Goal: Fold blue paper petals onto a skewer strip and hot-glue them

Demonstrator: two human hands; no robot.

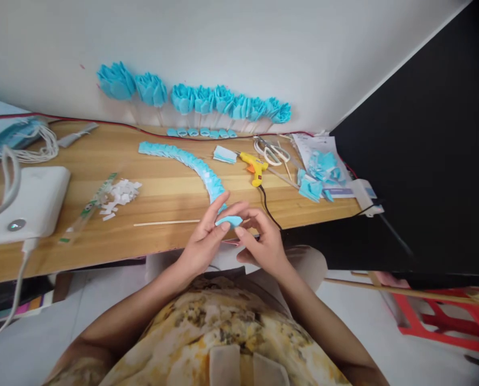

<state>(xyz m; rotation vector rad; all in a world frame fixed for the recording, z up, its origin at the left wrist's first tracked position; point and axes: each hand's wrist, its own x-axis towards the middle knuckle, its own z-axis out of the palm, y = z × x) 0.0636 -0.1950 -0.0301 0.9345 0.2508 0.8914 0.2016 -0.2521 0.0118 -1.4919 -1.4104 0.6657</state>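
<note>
Between my two hands, just above the table's front edge, is a small light-blue petal-like piece (230, 221); whether it is felt or paper I cannot tell. My left hand (204, 238) pinches its left end between thumb and fingers, the index finger stretched out beyond. At its right end, my right hand (264, 239) closes with curled fingers and thumb. Right behind my hands, a curved row of overlapping blue pieces (187, 159) lies on the wood. A thin wooden stick (165, 223) lies left of my left hand.
Blue flowers (183, 98) on stems lean along the wall. A yellow glue gun (255, 167), scissors (275, 153) and blue scraps (323, 167) lie at right. White paper bits (121, 194) and a white power bank (29, 201) with cables are at left. A red stool (444, 316) stands below right.
</note>
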